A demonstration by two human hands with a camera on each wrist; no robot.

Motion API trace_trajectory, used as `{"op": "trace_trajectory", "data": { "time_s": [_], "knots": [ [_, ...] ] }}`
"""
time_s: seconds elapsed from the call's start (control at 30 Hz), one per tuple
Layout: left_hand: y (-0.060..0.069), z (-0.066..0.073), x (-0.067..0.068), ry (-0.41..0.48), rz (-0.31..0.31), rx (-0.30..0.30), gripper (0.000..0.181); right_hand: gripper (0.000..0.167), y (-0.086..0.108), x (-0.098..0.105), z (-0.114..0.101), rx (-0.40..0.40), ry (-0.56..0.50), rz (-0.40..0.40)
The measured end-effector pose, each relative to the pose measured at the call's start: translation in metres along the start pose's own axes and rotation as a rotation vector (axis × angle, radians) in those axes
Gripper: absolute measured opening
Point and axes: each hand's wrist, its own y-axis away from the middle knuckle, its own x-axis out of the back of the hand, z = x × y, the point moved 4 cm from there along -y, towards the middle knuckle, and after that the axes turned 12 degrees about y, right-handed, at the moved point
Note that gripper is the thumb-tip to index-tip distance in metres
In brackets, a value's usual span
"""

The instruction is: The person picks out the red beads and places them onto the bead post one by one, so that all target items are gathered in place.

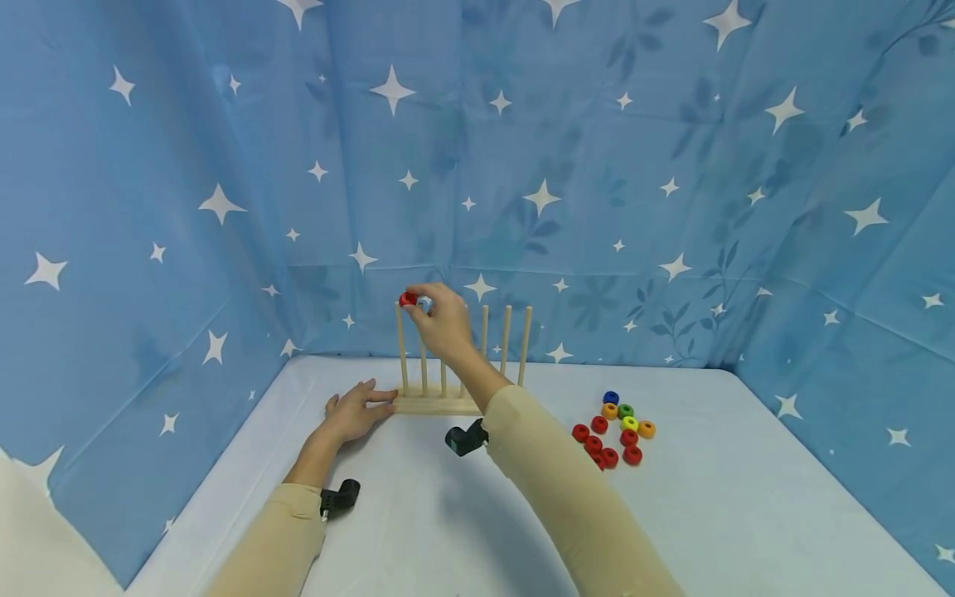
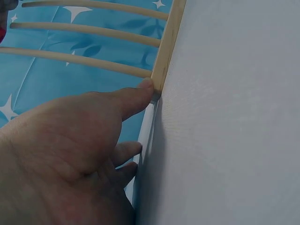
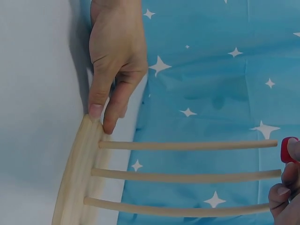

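A wooden rack (image 1: 436, 406) with several upright pegs stands at the back of the table. My left hand (image 1: 358, 414) holds the left end of its base between thumb and fingers; in the left wrist view the thumb of this hand (image 2: 70, 140) presses the base's end (image 2: 161, 65). Above the leftmost peg (image 1: 402, 348), my right hand (image 1: 443, 327) pinches a red bead (image 1: 407, 299). The right wrist view shows that red bead (image 3: 288, 150) just off the tip of the end peg (image 3: 187, 146). No beads show on the visible pegs.
Loose beads lie on the table right of the rack: several red ones (image 1: 632, 455), a blue bead (image 1: 611, 398), a green bead (image 1: 625, 410), a yellow bead (image 1: 630, 424) and orange ones (image 1: 647, 429). A blue starred curtain (image 1: 537, 199) surrounds the white table (image 1: 716, 497).
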Motion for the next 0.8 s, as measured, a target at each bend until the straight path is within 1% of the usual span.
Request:
{"op": "trace_trajectory", "data": {
  "time_s": [0.2,0.43,0.57,0.8],
  "knots": [
    [-0.0008,0.0003,0.0004,-0.007,-0.004,0.007,0.039,0.031,-0.0018,-0.0019,-0.0043,-0.009,0.007,-0.017],
    [0.0001,0.0003,-0.0004,-0.013,-0.011,0.016,0.04,0.031,-0.0035,-0.0037,-0.0058,-0.004,0.06,-0.033],
    [0.0008,-0.0004,-0.0001,0.0,-0.012,0.015,0.039,0.031,-0.0048,-0.0045,-0.0069,-0.007,0.073,-0.058],
    [-0.0006,-0.0004,0.0006,0.013,-0.017,0.014,0.04,0.031,-0.0087,-0.005,-0.0093,-0.039,0.118,-0.099]
  ]
}}
